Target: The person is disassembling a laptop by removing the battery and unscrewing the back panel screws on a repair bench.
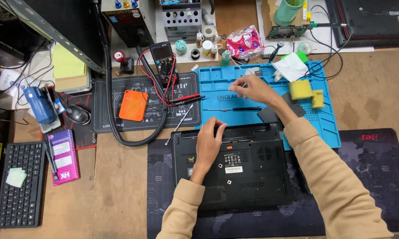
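Note:
A black laptop lies upside down on a dark desk mat, its underside facing me. My left hand rests flat on the laptop's far left part, fingers spread near the battery bay edge. My right hand reaches over the blue silicone work mat, fingertips pinched together above one of its small tray sections; whether anything tiny sits between them I cannot tell. A black-handled screwdriver lies on the blue mat just below that hand.
A multimeter with red and black leads stands left of the blue mat, beside an orange square pad. Yellow sponges and a white tissue sit at the mat's right. A keyboard and a pink box lie far left.

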